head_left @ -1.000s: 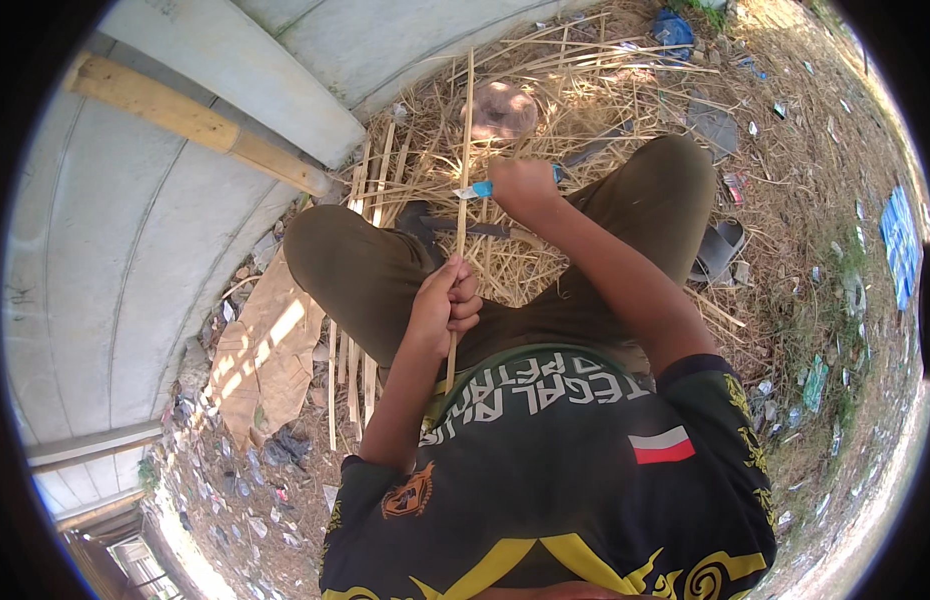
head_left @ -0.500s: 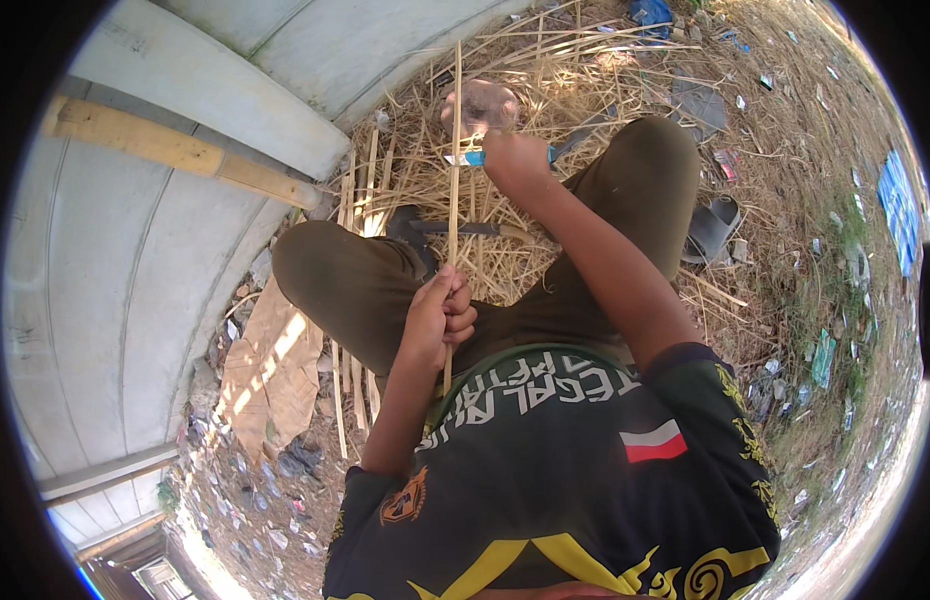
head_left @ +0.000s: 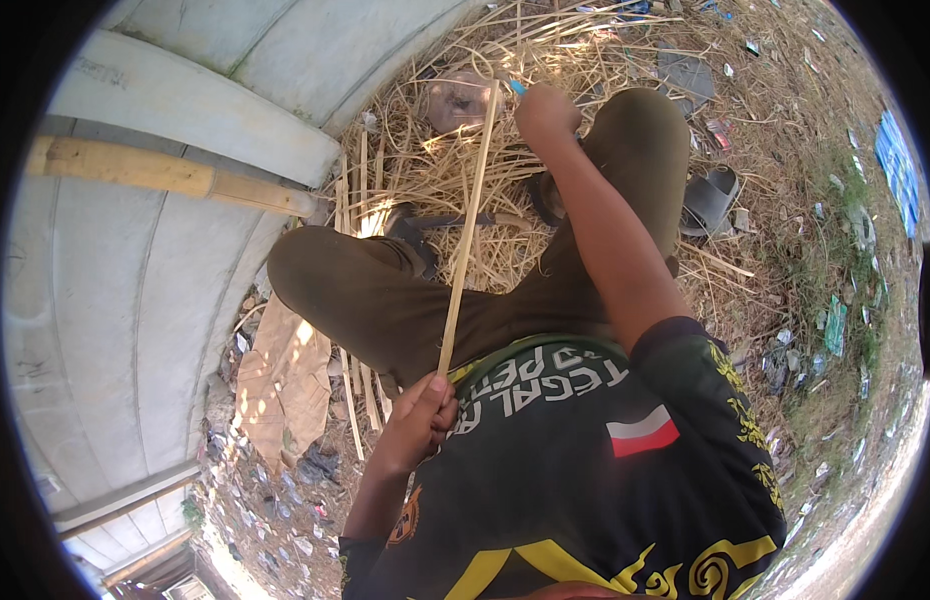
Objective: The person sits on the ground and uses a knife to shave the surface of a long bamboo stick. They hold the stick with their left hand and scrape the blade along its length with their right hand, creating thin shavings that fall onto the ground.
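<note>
A long, pale bamboo strip (head_left: 472,220) slants up and away from my lap. My left hand (head_left: 417,425) is closed round its near end, close against my shirt. Past the strip's far end, my right hand (head_left: 547,118) is wrapped round a knife (head_left: 517,88); only a bit of its teal handle shows. The blade cannot be made out. Beside the strip's far tip lies a round, flat brownish block (head_left: 460,102). Between my legs rests a dark-headed tool (head_left: 413,232) with a wooden handle, partly under the strip.
Shavings and thin strips (head_left: 575,50) cover the ground ahead. Several cut strips (head_left: 365,185) lie beside my left knee. A pale panel wall (head_left: 115,290) with a bamboo pole (head_left: 135,168) stands at the left. Flattened brown cardboard (head_left: 283,385) lies near it; a sandal (head_left: 710,200) sits at the right.
My left hand has drawn the bamboo strip back toward my body, and the strip now leans more. My right hand has moved slightly away and to the right with the knife.
</note>
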Motion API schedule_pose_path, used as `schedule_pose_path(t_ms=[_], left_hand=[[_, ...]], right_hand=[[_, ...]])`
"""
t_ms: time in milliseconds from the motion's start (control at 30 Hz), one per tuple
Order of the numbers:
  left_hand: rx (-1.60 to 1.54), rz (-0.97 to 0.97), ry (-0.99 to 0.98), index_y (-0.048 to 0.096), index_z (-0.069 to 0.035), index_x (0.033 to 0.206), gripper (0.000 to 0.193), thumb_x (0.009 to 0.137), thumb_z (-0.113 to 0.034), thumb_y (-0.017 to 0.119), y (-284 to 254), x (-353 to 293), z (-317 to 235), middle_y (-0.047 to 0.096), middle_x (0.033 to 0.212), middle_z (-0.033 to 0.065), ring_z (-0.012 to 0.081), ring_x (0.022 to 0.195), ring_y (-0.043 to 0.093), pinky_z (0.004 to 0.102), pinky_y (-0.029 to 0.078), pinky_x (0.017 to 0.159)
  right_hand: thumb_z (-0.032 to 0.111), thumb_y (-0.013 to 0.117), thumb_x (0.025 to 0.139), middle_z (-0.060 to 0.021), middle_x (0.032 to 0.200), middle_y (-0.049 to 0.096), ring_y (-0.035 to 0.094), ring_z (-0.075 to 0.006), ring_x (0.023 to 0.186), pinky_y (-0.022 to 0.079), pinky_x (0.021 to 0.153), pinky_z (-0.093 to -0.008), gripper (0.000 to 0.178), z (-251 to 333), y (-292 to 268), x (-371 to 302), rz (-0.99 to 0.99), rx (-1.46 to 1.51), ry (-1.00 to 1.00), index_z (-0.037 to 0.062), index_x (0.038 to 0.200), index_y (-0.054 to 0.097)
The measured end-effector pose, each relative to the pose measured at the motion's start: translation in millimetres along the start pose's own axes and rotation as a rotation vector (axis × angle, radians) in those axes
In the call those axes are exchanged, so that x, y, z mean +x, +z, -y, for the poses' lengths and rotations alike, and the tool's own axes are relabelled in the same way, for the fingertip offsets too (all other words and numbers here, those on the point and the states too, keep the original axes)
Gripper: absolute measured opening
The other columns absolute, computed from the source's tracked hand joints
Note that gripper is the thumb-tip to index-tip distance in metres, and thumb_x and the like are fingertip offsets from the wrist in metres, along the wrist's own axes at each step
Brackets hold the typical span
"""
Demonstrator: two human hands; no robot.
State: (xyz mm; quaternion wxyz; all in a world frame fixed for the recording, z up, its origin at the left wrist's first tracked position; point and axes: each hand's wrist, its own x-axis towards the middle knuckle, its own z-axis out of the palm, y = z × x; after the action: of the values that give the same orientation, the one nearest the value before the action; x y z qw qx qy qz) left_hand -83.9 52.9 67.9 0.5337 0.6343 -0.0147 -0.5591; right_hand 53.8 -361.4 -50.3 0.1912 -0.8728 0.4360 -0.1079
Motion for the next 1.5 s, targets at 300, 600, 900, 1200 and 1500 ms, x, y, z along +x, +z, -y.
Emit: schedule_pose_path(t_ms=[300,600,900,1200,1500], left_hand=[[0.096,-0.32,0.032,0.046,-0.012,0.09,0.026,0.105,-0.033,0.05,-4.8,-34.3,18.8,0.037,0.063,-0.0075,0.0018,0.049,0.031,0.0198,0.023,0.043],[0.876,-0.719,0.43,0.055,-0.004,0.089,0.024,0.103,-0.023,0.055,3.9,-5.5,37.6,0.049,0.059,0.0115,0.0183,0.046,0.05,0.0331,0.04,0.047],[1.171,-0.818,0.542,0.057,-0.006,0.086,0.016,0.099,-0.015,0.059,-2.8,-12.2,49.5,0.057,0.061,0.0149,0.0328,0.051,0.059,0.0399,0.042,0.045],[1.159,-0.847,0.45,0.062,-0.007,0.092,0.013,0.099,-0.018,0.06,1.2,-19.9,59.0,0.059,0.061,0.014,0.0327,0.053,0.062,0.0401,0.044,0.045],[0.818,-0.861,0.286,0.06,-0.005,0.09,0.025,0.103,-0.025,0.055,-9.5,-45.1,87.1,0.054,0.058,0.0126,0.0206,0.047,0.052,0.0356,0.04,0.048]], right_hand=[[0.033,0.065,0.087,-0.0169,0.079,0.071,0.073,-0.0329,0.077,0.058,0.067,-0.0458,0.031,22.0,-18.8,-40.9,0.118,0.242,-0.228,0.0031,0.093,0.074],[0.021,0.063,0.083,-0.0141,0.074,0.069,0.071,-0.0338,0.07,0.057,0.063,-0.0438,0.017,27.6,-3.8,-58.3,0.054,0.029,-0.462,0.0075,0.086,0.072],[0.014,0.064,0.083,-0.0119,0.073,0.071,0.071,-0.0295,0.066,0.057,0.057,-0.0411,0.013,18.5,9.4,-44.3,-0.061,0.104,-0.438,0.0063,0.079,0.073],[0.014,0.061,0.086,-0.0171,0.086,0.073,0.073,-0.0331,0.08,0.056,0.065,-0.0456,0.016,-5.6,20.2,-10.3,0.071,-0.203,-0.404,0.0054,0.088,0.075],[0.033,0.064,0.088,-0.0171,0.076,0.07,0.071,-0.0336,0.07,0.055,0.064,-0.045,0.037,2.1,-17.4,-27.1,0.141,0.309,-0.171,-0.0026,0.084,0.071]])
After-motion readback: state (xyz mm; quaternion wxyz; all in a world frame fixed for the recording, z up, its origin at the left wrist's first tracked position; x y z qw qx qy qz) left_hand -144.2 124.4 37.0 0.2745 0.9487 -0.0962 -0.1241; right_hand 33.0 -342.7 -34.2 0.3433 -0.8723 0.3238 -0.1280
